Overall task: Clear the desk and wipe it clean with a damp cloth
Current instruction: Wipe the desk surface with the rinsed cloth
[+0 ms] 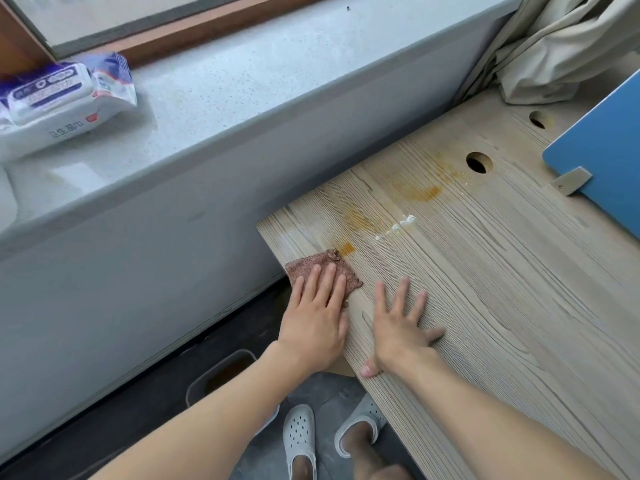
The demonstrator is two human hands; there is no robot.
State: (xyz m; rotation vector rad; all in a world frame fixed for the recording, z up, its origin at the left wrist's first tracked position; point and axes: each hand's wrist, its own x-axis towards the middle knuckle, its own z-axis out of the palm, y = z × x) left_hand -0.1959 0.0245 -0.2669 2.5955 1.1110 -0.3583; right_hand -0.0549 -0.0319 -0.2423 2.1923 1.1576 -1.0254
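A pale wooden desk [502, 271] fills the right half of the view. A small brown cloth [320, 263] lies flat near its left corner. My left hand [317, 320] presses down on the cloth with fingers spread. My right hand [398, 322] rests flat on the bare wood just right of the cloth, fingers apart and thumb over the desk's front edge. Orange stains [419, 192] and white crumbs [401, 225] mark the wood beyond the cloth.
A blue divider panel [602, 161] stands at the desk's right. Two cable holes [479, 162] open near it. A curtain [561, 46] hangs at the back right. Wet-wipe packs [59, 98] lie on the grey windowsill [225, 88]. A bin [221, 375] stands on the floor.
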